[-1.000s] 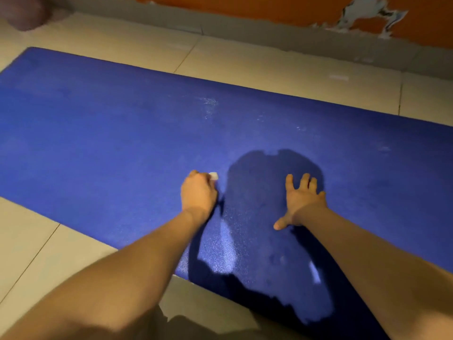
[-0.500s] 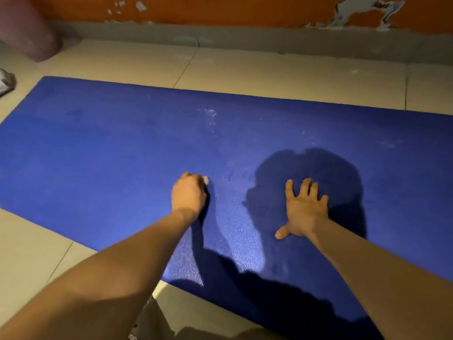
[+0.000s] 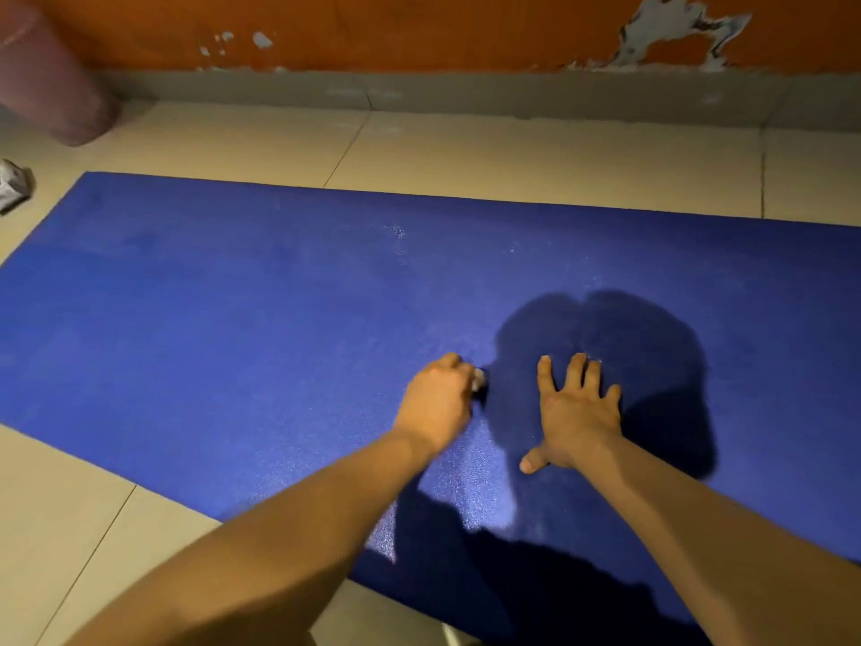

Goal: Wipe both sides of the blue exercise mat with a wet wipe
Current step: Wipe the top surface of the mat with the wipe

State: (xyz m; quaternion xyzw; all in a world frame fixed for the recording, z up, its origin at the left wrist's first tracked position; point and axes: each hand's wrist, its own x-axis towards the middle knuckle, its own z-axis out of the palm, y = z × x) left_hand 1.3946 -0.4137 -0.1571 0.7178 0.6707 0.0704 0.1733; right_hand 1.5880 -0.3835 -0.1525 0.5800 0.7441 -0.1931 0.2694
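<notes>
The left hand (image 3: 438, 403) grips the balled wipe (image 3: 478, 380) against the mat (image 3: 233, 319) to scrub, while the right hand (image 3: 575, 412) presses flat, fingers spread, likely steadying it.

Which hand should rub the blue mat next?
The left hand. It grips the wipe and presses it against the mat. The right hand lies flat with its fingers spread, probably steadying the mat, and holds nothing.

We see a white wipe (image 3: 478, 380) at our left hand (image 3: 438, 403) on a deep blue, speckled mat (image 3: 233, 319). Beyond the hand, beige floor tiles (image 3: 512, 151) meet an orange, grey-patched wall (image 3: 419, 25).
</notes>
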